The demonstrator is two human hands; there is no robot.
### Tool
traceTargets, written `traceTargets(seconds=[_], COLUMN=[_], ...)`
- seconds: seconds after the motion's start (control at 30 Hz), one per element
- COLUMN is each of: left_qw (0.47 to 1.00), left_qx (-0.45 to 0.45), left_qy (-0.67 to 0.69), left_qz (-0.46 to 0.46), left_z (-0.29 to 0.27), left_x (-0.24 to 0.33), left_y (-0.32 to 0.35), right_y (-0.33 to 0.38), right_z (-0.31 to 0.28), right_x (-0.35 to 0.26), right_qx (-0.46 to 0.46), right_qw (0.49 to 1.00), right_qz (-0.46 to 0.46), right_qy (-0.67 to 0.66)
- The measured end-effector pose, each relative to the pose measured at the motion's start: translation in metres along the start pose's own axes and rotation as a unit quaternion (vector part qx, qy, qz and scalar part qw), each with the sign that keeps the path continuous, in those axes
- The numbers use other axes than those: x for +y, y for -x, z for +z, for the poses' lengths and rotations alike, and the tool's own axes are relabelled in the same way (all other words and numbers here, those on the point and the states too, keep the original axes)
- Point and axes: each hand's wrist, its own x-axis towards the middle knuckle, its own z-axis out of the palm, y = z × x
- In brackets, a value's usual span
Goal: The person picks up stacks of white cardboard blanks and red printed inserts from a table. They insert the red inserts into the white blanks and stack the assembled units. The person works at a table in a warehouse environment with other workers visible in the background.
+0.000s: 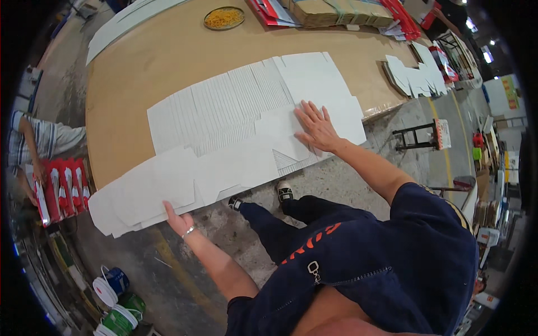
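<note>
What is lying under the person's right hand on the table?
The right hand lies flat on fanned white die-cut cardboard sheets, spread over the brown table. The sheet part beneath the palm is covered. The left hand grips the sheets' near edge.

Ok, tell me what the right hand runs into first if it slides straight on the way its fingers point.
The right hand lies flat on the fanned white die-cut cardboard sheets, fingers pointing up and away across the table. Going straight on, it would keep crossing white sheets, then probably reach the bare brown tabletop; nothing upright stands in that line.
</note>
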Motion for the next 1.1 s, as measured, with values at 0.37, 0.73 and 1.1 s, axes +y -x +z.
traceTargets(seconds=[0.37, 0.73, 1.1], left_qw=[0.831, 0.999, 0.835], left_qx=[0.108, 0.028, 0.06], left_qy=[-0.424, -0.013, -0.386], left_qz=[0.344, 0.022, 0.388], left_z=[0.091, 0.011, 0.081], left_x=[0.013, 0.027, 0.029], left_y=[0.089, 0.007, 0.077], right_y=[0.015, 0.011, 0.016], right_z=[0.02, 0.016, 0.016], right_x=[0.023, 0.024, 0.033], right_qx=[0.012, 0.001, 0.006], right_qw=[1.0, 1.0, 1.0], right_qz=[0.011, 0.011, 0.011], right_qy=[0.016, 0.013, 0.011])
